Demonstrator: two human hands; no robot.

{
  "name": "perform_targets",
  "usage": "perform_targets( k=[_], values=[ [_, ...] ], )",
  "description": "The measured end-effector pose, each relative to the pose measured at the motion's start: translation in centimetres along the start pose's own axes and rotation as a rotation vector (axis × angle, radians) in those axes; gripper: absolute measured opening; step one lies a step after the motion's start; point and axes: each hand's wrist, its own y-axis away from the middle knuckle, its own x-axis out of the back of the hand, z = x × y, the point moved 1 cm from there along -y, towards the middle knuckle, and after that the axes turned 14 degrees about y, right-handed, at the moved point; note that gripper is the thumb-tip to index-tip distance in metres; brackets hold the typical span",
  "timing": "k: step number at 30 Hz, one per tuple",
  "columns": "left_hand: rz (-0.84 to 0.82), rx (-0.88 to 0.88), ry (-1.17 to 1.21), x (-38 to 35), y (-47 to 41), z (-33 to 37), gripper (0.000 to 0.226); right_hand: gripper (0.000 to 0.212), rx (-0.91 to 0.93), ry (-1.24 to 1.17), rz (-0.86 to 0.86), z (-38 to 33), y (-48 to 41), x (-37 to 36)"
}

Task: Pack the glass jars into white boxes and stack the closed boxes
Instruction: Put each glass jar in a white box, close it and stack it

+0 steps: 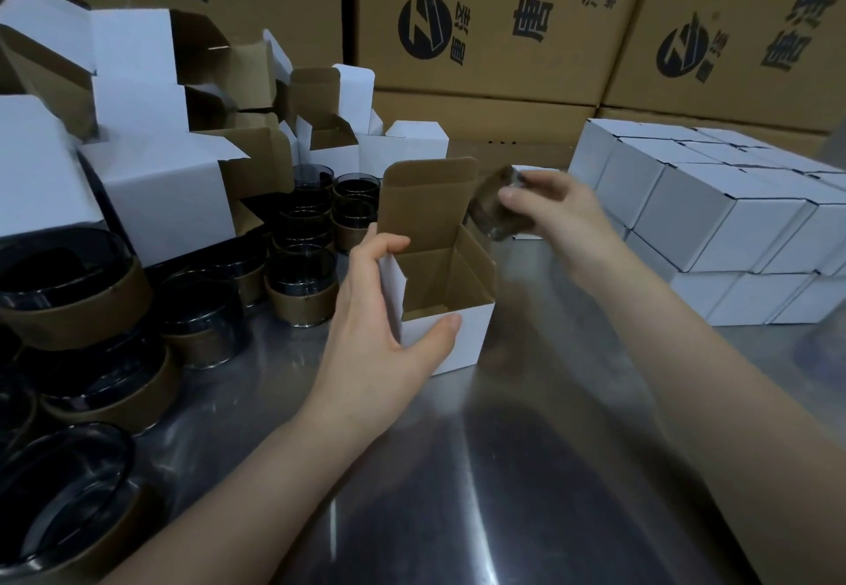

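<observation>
left hand (380, 310) grips open white box (471, 344), flap up | right hand (556, 211) holds glass jar (490, 213)

jars (302, 282) crowding left, closed boxes (714, 218) right, bare table (503, 470) between

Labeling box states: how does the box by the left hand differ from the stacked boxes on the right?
Open box: lid flap up, brown inside visible, empty; stacked boxes: closed. Open box stands alone, held by the left hand; stacked boxes sit in two layers. Both white.
</observation>
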Motion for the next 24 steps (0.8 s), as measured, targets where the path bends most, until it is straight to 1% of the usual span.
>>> perform_targets(
  k=[1,2,3,6,8,10,12,14,17,22,24],
  values=[
    [0.005,-0.001,-0.001,0.0,0.0,0.0,0.064,0.034,0.035,-0.155,-0.034,-0.7,0.3,0.4],
    [0.013,-0.002,-0.005,0.0,0.0,0.0,0.064,0.030,0.078,-0.293,-0.090,-1.3,0.6,0.7],
    [0.021,-0.005,-0.009,-0.1,0.0,0.0,0.063,0.031,0.122,-0.403,-0.163,-1.9,1.0,1.1],
    [0.025,-0.005,-0.010,0.0,0.1,0.0,0.064,0.058,0.243,-0.598,-0.426,-3.6,2.0,1.9],
    [0.022,-0.008,-0.006,0.0,0.0,-0.1,0.065,0.063,0.298,-0.693,-0.588,-4.5,2.7,1.9],
    [0.027,-0.013,-0.008,0.1,0.0,-0.1,0.066,0.066,0.322,-0.751,-0.694,-5.3,3.4,1.6],
    [0.029,-0.015,-0.001,0.1,0.0,-0.3,0.067,0.066,0.375,-0.700,-0.758,-5.8,3.9,1.2],
    [0.032,-0.018,0.004,0.1,0.0,-0.4,0.068,0.064,0.445,-0.559,-0.775,-6.0,4.2,0.8],
    [0.042,-0.026,0.007,0.1,-0.1,-0.5,0.069,0.074,0.436,-0.370,-0.684,-5.7,4.6,0.2],
    [0.043,-0.025,0.024,0.1,-0.3,-0.9,0.073,0.058,0.460,-0.172,-0.547,-5.3,5.0,-0.5],
    [0.041,-0.026,0.026,0.2,-0.4,-1.1,0.074,0.055,0.472,-0.091,-0.510,-5.5,5.2,-0.6]
  ],
)
